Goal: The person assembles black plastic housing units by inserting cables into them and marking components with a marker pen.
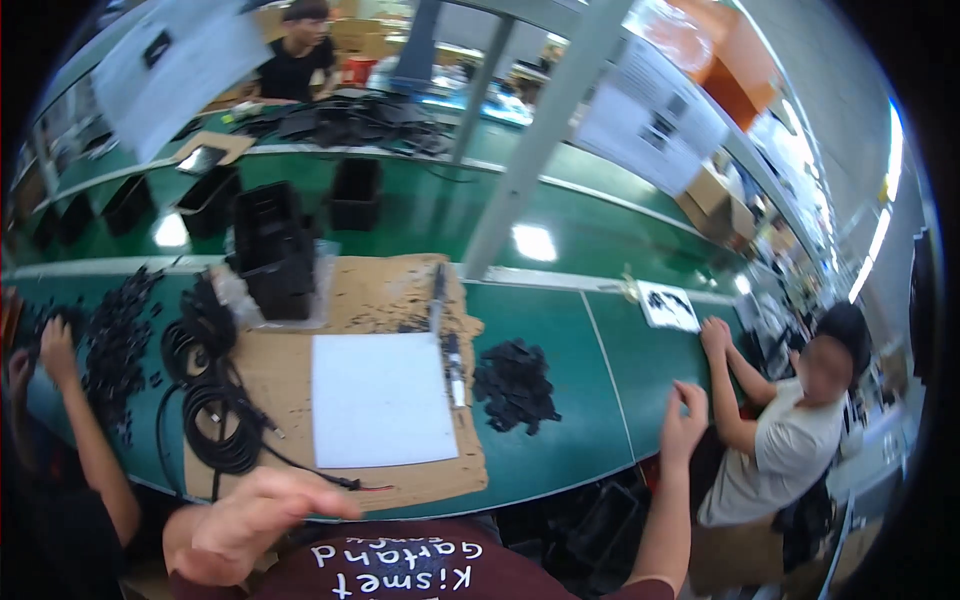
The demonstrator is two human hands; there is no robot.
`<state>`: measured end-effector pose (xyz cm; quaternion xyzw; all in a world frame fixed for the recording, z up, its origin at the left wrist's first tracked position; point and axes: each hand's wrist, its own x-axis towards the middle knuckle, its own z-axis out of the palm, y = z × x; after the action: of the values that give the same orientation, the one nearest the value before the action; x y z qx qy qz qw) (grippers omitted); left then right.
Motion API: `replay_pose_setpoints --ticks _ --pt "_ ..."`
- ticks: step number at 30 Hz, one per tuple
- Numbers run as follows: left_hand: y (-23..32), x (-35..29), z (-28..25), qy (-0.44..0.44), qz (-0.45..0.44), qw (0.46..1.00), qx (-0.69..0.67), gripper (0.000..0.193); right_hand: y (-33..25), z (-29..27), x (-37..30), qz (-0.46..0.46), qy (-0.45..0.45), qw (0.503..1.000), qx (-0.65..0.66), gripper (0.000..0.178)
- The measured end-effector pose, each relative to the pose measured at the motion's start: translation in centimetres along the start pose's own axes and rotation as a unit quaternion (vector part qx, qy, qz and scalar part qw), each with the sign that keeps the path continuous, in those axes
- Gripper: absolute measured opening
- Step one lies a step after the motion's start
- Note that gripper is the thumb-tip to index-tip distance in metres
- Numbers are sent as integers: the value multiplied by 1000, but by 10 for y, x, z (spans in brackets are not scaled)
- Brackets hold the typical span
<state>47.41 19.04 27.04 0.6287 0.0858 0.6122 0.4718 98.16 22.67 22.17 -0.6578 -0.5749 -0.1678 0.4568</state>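
Note:
My left hand (262,515) is in the air in front of my body, over the table's near edge, its fingers stretched out to the right with nothing visible in them. Close beyond it lie coiled black cables (222,425), one with bare reddish wire ends. My right hand (684,425) is raised by the table edge at the right, fingers loosely bent and apart, holding nothing I can see. Between the hands, a blank white sheet (385,400) rests on a brown cardboard piece (255,365). A pen (455,370) and a slim knife-like tool (438,300) lie beside the sheet.
Flat black pieces (517,385) are heaped right of the cardboard; small black parts (118,340) spread at the left. Black bins (272,250) stand behind. A metal post (545,130) rises from the table. Co-workers sit at left, right (785,430) and across.

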Motion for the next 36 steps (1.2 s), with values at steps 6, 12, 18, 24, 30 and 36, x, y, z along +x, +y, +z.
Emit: replay_pose_setpoints --ticks 6,12,18,24,30,36 --pt "71 47 77 -25 -96 939 -331 117 -174 188 60 -258 -253 899 246 12" --pt "97 54 61 -64 -16 955 -290 98 -262 349 92 -320 -343 875 121 45" --pt "113 71 13 -173 106 974 -100 46 -303 466 94 -278 -398 874 6 89" --pt "83 71 -45 -420 137 895 -62 37 -282 490 98 -336 -346 873 -73 84" --pt "-7 48 -109 153 -84 856 487 51 -290 409 89 -413 -387 822 68 82" --pt "-92 71 -178 354 -253 792 430 78 -322 384 84 -441 -449 775 57 77"
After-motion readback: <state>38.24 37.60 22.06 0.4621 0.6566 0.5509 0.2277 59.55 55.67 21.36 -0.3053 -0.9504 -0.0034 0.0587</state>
